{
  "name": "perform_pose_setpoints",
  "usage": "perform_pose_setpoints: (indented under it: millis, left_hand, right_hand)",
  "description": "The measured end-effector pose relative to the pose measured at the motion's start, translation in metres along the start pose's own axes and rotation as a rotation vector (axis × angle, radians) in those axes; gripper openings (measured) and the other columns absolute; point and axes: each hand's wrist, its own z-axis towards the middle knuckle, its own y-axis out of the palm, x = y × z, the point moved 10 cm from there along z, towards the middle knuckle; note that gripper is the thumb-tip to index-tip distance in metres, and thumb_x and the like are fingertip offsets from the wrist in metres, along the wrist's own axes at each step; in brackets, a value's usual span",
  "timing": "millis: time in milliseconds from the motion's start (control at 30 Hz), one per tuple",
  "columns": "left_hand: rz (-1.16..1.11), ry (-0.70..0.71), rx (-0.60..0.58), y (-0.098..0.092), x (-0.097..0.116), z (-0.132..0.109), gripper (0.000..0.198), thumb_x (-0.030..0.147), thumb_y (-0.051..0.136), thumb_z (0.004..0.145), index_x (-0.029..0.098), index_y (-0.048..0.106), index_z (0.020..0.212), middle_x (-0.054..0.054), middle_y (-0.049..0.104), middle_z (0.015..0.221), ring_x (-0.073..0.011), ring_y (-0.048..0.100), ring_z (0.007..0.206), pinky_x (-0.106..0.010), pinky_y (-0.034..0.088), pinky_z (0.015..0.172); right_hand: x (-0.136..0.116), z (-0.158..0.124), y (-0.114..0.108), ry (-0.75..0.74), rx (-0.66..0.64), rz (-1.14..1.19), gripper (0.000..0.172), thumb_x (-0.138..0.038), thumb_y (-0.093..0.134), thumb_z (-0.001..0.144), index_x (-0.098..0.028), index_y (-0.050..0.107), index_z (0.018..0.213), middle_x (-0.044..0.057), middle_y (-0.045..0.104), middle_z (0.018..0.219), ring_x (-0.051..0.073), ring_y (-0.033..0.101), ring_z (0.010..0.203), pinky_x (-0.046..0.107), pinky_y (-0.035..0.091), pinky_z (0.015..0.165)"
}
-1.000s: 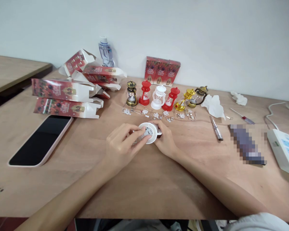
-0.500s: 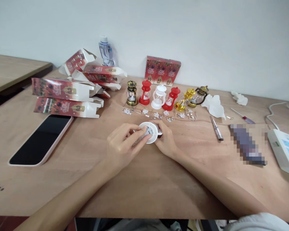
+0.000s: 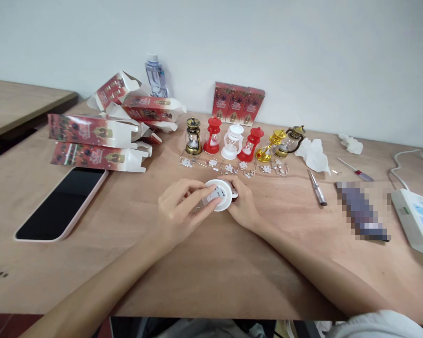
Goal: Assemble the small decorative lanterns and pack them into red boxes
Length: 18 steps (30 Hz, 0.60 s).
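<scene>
My right hand [image 3: 245, 206] is wrapped round a small white toy lantern [image 3: 229, 202], tilted so its round underside faces me. Over that base, my left hand [image 3: 183, 204] is closed, thumb and forefinger pinching a pale grey plate [image 3: 217, 192] with small dark slots. Whether the plate sits in the base or just against it, I cannot tell. A bent thin wire [image 3: 198, 205] shows by the left fingers. Behind the hands stand several small lanterns: a white one [image 3: 231, 143], red ones [image 3: 214, 136], a gold one [image 3: 273, 146] and bronze ones [image 3: 193, 137].
Small metal plates and wire handles [image 3: 229, 169] lie before the lanterns. Red cartons [image 3: 88, 131] pile up at left, above a phone [image 3: 61, 204]. Three boxes [image 3: 237, 103] and a bottle [image 3: 156, 77] stand by the wall. Rightward are tissue [image 3: 313, 155], screwdrivers [image 3: 317, 188] and a power strip [image 3: 418, 220].
Both hands stay almost where they were, with the same grip on the lantern and plate. The whole view has shifted very slightly.
</scene>
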Motion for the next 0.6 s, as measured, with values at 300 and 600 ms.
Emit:
perform_pose_setpoints:
  millis: [300, 600]
  left_hand:
    - [0.001, 0.010, -0.001, -0.0009, 0.0021, 0.0025, 0.014, 0.023, 0.070, 0.080, 0.021, 0.064, 0.092, 0.000, 0.065, 0.078, -0.0099, 0.061, 0.063, -0.021, 0.048, 0.052]
    - [0.005, -0.027, -0.020, -0.0007, 0.0030, 0.0012, 0.015, 0.022, 0.069, 0.080, 0.020, 0.064, 0.095, -0.001, 0.066, 0.081, -0.0107, 0.061, 0.066, -0.021, 0.048, 0.053]
  right_hand:
    - [0.0003, -0.0004, 0.0006, 0.004, 0.003, 0.006, 0.031, -0.016, 0.059, 0.074, -0.023, 0.055, 0.104, 0.006, 0.067, 0.102, 0.021, 0.063, 0.094, 0.037, 0.050, 0.080]
    - [-0.0005, -0.0009, 0.0013, -0.001, -0.008, 0.001, 0.031, -0.018, 0.059, 0.075, -0.024, 0.054, 0.105, 0.006, 0.066, 0.102, 0.021, 0.063, 0.094, 0.037, 0.051, 0.080]
